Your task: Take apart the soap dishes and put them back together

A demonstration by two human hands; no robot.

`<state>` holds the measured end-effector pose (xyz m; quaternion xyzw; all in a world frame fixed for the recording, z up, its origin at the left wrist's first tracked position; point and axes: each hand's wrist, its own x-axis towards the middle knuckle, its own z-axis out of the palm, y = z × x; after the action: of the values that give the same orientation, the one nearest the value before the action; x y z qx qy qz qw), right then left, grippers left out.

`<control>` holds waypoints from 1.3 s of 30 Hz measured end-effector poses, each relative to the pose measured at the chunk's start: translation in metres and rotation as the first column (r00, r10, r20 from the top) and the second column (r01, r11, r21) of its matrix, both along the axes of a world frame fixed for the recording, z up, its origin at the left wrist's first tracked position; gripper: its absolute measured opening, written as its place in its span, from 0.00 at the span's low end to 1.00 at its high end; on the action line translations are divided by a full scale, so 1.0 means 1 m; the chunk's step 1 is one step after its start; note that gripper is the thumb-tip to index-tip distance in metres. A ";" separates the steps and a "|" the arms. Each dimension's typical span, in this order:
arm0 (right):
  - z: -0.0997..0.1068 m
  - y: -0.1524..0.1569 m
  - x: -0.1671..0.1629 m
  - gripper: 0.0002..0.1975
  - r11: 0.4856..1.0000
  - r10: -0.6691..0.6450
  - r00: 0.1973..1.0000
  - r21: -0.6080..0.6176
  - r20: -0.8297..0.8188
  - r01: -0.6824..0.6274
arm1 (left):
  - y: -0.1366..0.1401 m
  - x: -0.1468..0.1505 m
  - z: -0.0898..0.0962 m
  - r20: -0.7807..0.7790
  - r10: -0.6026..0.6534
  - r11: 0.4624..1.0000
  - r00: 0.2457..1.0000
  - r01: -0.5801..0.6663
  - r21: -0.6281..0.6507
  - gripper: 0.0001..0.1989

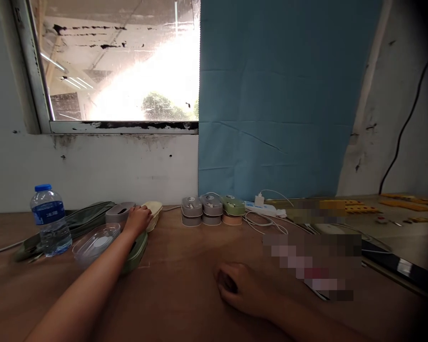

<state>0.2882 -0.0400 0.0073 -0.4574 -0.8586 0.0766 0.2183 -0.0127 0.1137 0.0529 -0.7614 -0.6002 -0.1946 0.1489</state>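
Observation:
My left hand (139, 221) is stretched forward, its fingers curled at the near left edge of a cream-coloured container (155, 210). A grey-pink container (116, 216) stands just left of that hand. Below my forearm, a clear plastic box (94, 242) and a green container (140, 249) are partly covered by the arm. My right hand (237, 289) rests on the brown table (178, 294), loosely curled with thumb and fingers meeting, and I see nothing in it. Beyond it stand three small stacked lunch boxes: a grey one (191, 211), a second grey one (211, 210) and a green-and-orange one (233, 210).
At left, a water bottle (50, 221) stands before a dark green bag (89, 221). A power strip (264, 207) with white cables (264, 223) lies right of the boxes. Yellow pieces (356, 207) and a dark flat device (395, 261) lie further right. A wall and window close off the back.

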 end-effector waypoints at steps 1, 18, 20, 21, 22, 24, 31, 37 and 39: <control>0.000 0.000 0.001 0.10 0.999 0.001 1.000 0.044 -0.028 0.000 | -0.005 0.005 0.003 0.007 -0.024 1.000 1.000 0.024 0.007 0.13; 0.012 -0.012 0.005 0.11 0.743 0.389 0.894 0.497 0.225 -0.448 | -0.177 0.065 -0.021 0.272 -0.718 0.553 0.641 0.762 -0.337 0.08; 0.011 -0.010 0.005 0.12 0.732 0.446 0.858 0.447 0.255 -0.514 | -0.184 0.066 -0.020 0.237 -0.709 0.565 0.664 0.736 -0.373 0.08; 0.010 -0.009 0.005 0.13 0.727 0.473 0.840 0.421 0.265 -0.542 | -0.187 0.067 -0.018 0.228 -0.699 0.574 0.678 0.722 -0.386 0.08; 0.009 -0.008 0.005 0.13 0.726 0.493 0.825 0.393 0.276 -0.565 | -0.190 0.067 -0.016 0.227 -0.688 0.582 0.689 0.711 -0.396 0.08; 0.007 -0.007 0.005 0.12 0.730 0.512 0.807 0.345 0.296 -0.590 | -0.190 0.065 -0.009 0.247 -0.662 0.602 0.708 0.698 -0.388 0.11; 0.003 -0.006 0.007 0.06 0.763 0.483 0.819 0.310 0.310 -0.567 | -0.109 0.016 0.015 0.208 -0.467 0.866 0.860 0.492 -0.091 0.12; 0.002 -0.007 0.006 0.05 0.784 0.453 0.838 0.312 0.306 -0.537 | -0.053 -0.019 0.025 -0.039 -0.033 0.979 0.999 0.024 -0.204 0.11; 0.002 -0.008 0.006 0.05 0.792 0.435 0.846 0.316 0.307 -0.522 | -0.062 -0.018 0.017 -0.090 0.008 0.961 0.996 -0.033 -0.276 0.14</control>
<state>0.2943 -0.0480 0.0098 -0.1768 -0.9629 -0.0923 0.1820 -0.0306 0.0518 0.0703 -0.7762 -0.6223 -0.0737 0.0691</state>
